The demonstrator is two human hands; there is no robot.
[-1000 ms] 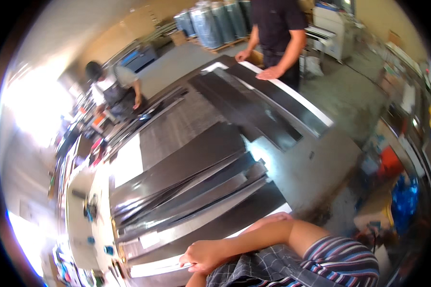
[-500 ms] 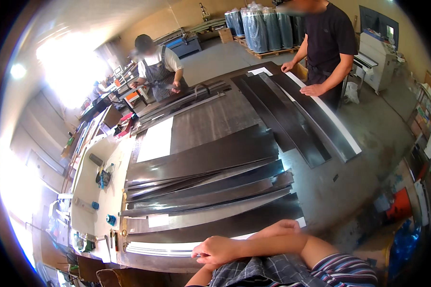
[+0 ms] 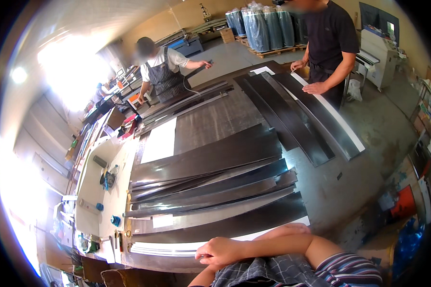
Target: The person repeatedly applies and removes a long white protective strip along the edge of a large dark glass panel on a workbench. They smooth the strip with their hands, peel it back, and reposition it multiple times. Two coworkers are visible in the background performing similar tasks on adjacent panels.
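Observation:
My forearms are crossed in front of me at the table's near edge. My right hand (image 3: 219,250) lies at the left of the crossing, its fingers curled over my left arm. At the right, my left hand (image 3: 296,229) rests loosely by my right forearm, fingers slightly bent and partly hidden. Neither hand holds any material. Just beyond them lie a stack of thin white strips (image 3: 165,248) and a wide dark sheet strip (image 3: 220,227). Farther in, several dark glossy strips (image 3: 210,193) overlap in a loose pile.
Across the table (image 3: 215,115), a co-worker in a striped apron (image 3: 167,79) stands at long narrow strips. Another in black (image 3: 330,48) rests both hands on a white-edged dark strip (image 3: 337,122). Wrapped rolls (image 3: 261,31) stand on a pallet behind. Tools (image 3: 115,241) lie at left.
The co-worker in the apron has swung one arm out to the right with a dark piece. The one in black has shifted a hand slightly. My arms stay crossed; the view has shifted a little.

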